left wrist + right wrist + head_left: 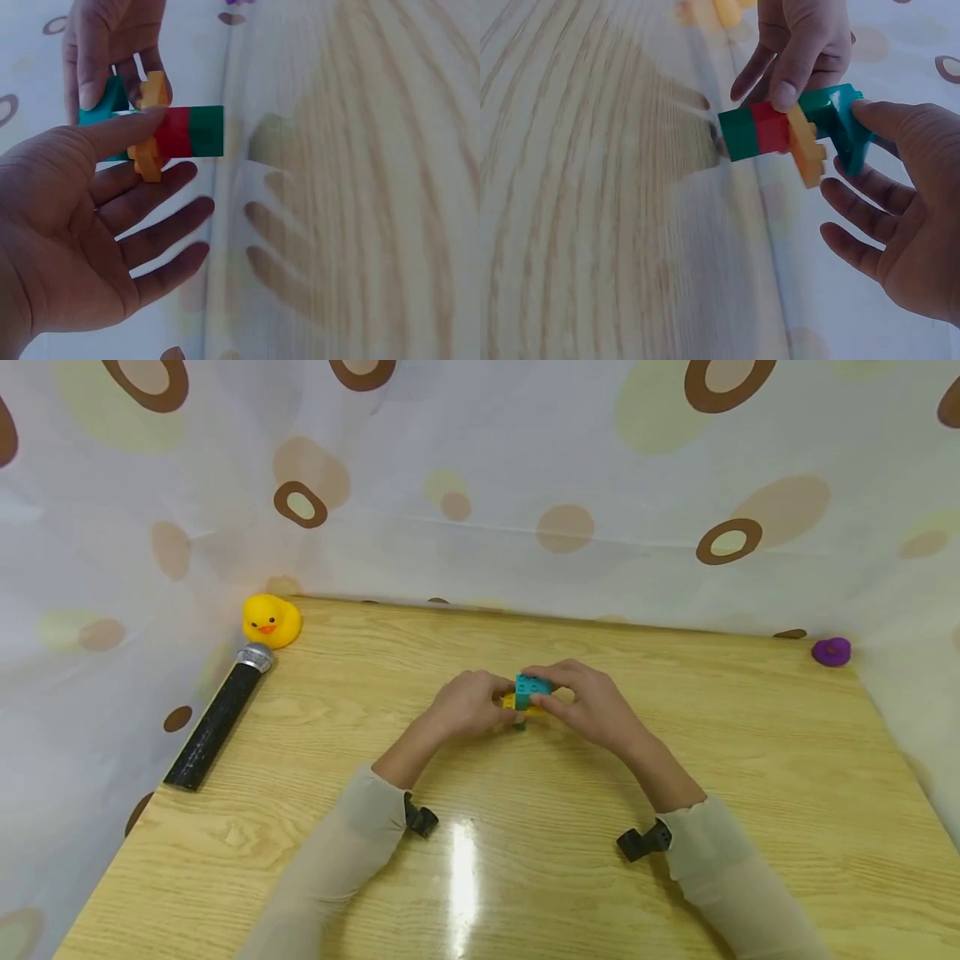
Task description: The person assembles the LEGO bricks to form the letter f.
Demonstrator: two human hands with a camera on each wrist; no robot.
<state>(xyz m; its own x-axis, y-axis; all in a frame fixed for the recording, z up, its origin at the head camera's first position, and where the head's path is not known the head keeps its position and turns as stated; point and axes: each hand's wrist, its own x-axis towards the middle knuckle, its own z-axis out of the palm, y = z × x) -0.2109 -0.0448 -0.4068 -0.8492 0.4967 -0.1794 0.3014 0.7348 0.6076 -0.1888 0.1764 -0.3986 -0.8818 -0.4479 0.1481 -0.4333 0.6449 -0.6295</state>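
Observation:
Over the middle of the table, both hands hold one stack of toy building bricks. My left hand [468,703] pinches it around the flat yellow brick [154,88], with the thumb on one side and the other fingers spread. Below the yellow piece come a red brick [175,133] and a green brick [207,131] at the bottom end. My right hand [588,702] pinches the teal brick [531,687] at the top between thumb and fingers. In the right wrist view, another green brick [819,106] sits between the teal and yellow ones. Fingers partly hide the stack in the head view.
At the left edge of the wooden table [360,877] lies a black microphone [217,727], its silver head by a yellow rubber duck [270,620]. A small purple toy [832,652] sits in the far right corner. Patterned cloth [495,460] borders the back and sides.

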